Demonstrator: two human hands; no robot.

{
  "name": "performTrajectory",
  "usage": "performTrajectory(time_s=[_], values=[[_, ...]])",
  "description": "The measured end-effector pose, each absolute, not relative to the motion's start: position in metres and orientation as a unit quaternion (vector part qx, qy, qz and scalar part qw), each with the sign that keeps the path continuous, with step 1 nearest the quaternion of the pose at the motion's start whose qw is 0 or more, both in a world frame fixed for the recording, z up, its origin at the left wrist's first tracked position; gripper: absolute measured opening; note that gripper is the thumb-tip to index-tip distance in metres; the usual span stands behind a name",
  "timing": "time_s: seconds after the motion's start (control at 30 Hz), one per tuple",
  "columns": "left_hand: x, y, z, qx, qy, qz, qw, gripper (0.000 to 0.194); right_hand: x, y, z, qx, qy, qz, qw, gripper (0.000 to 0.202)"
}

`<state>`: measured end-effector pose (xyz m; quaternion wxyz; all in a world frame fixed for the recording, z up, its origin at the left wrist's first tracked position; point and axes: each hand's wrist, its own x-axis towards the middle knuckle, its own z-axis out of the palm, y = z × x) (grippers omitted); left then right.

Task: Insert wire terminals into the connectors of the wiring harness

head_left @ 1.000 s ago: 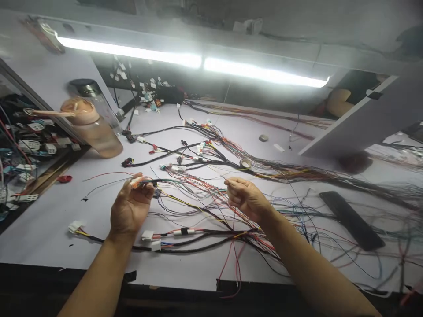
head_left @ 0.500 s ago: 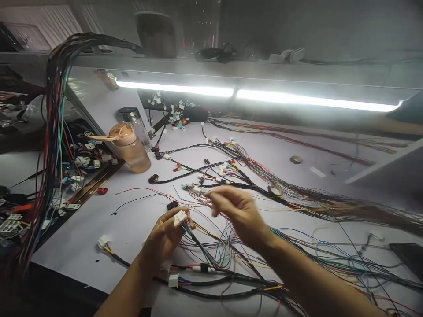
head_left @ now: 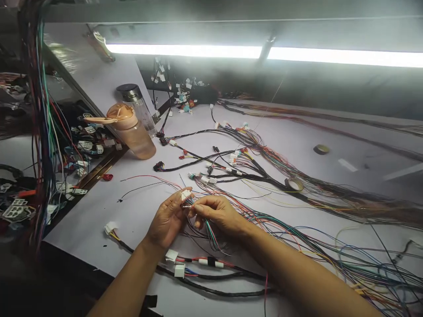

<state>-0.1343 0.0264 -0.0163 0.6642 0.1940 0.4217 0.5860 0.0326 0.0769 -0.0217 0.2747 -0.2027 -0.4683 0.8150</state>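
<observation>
A white connector housing [head_left: 185, 194] sits between the fingertips of my left hand [head_left: 170, 220], with several coloured wires [head_left: 209, 229] trailing from it. My right hand [head_left: 216, 213] is beside it, thumb and fingers pinched on a thin wire [head_left: 189, 206] whose end is close to the housing. Whether that wire end touches the housing I cannot tell. Below the hands lie two white connectors [head_left: 179, 270] on black-sleeved cables. Another white connector [head_left: 111, 228] with yellow wires rests to the left.
A peach-lidded bottle [head_left: 132, 132] and a clear bottle [head_left: 140, 105] stand at the back left. Taped harness branches [head_left: 264, 176] cross the table, with a tape roll [head_left: 294, 184] on them. Another tape roll [head_left: 321, 149] lies further right. A wire bundle [head_left: 36, 110] hangs at left.
My right hand has come left and down to the housing, now pinching a wire beside it. My left hand has the housing slightly higher. The camera view has tilted down and moved closer.
</observation>
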Motion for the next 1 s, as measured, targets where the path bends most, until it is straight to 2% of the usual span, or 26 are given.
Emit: performTrajectory(time_s=[0.2, 0.27, 0.4, 0.43, 0.5, 0.6, 0.77, 0.87, 1.0], values=[[-0.131, 0.029, -0.021, 0.208, 0.465, 0.576, 0.639, 0.041, 0.030, 0.080, -0.037, -0.197, -0.473, 0.809, 0.289, 0.036], [-0.137, 0.030, -0.019, 0.217, 0.509, 0.590, 0.588, 0.040, 0.030, 0.080, -0.037, -0.195, -0.466, 0.811, 0.294, 0.035], [-0.176, 0.053, -0.010, 0.349, 0.632, 0.613, 0.322, 0.039, 0.031, 0.083, -0.035, -0.198, -0.470, 0.809, 0.292, 0.036], [-0.191, 0.063, -0.009, 0.414, 0.656, 0.579, 0.250, 0.044, 0.031, 0.083, -0.034, -0.199, -0.473, 0.808, 0.288, 0.037], [-0.222, 0.089, -0.010, 0.510, 0.686, 0.488, 0.175, 0.056, 0.032, 0.084, -0.033, -0.200, -0.478, 0.807, 0.281, 0.037], [-0.257, 0.125, -0.018, 0.566, 0.693, 0.387, 0.225, 0.063, 0.032, 0.085, -0.033, -0.199, -0.479, 0.808, 0.279, 0.039], [-0.268, 0.134, -0.017, 0.593, 0.669, 0.331, 0.302, 0.046, 0.030, 0.085, -0.039, -0.193, -0.471, 0.814, 0.279, 0.039], [-0.257, 0.103, -0.004, 0.577, 0.654, 0.348, 0.344, 0.048, 0.030, 0.085, -0.040, -0.189, -0.469, 0.815, 0.283, 0.038], [-0.235, 0.055, 0.004, 0.517, 0.599, 0.444, 0.420, 0.045, 0.032, 0.084, -0.039, -0.183, -0.476, 0.812, 0.284, 0.032]])
